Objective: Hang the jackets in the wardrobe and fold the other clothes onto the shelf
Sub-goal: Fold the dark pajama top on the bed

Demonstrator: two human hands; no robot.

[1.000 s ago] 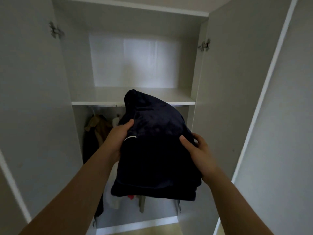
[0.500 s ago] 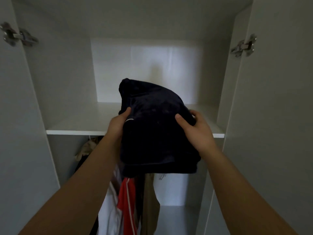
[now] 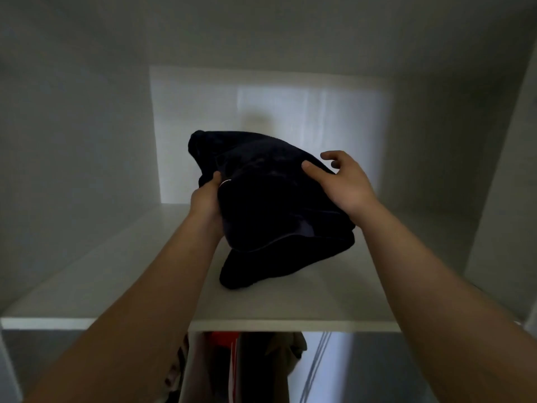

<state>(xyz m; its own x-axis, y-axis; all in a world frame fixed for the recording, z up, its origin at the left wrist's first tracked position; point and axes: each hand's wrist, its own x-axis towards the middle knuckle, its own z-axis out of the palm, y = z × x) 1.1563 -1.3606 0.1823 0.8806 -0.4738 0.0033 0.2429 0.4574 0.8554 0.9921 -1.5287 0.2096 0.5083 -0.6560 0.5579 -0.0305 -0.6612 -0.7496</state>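
A folded dark navy garment (image 3: 270, 210) rests with its near end on the white wardrobe shelf (image 3: 116, 280), its far end still raised. My left hand (image 3: 207, 199) grips the garment's left edge with the thumb on top. My right hand (image 3: 343, 181) lies on its right side, thumb pressed on the fabric, the other fingers spread loosely behind it. Below the shelf hang several clothes (image 3: 250, 365), red, dark and tan, partly hidden by my left forearm.
The shelf compartment has a white back panel (image 3: 261, 112) and grey side walls (image 3: 72, 155) close on both sides. The shelf's front edge (image 3: 290, 325) runs across the lower part of the view. Bare shelf surface lies left and right of the garment.
Both hands carried the garment up and forward from in front of the wardrobe onto the shelf. My view moved closer and higher. My right fingers have loosened from the fabric.
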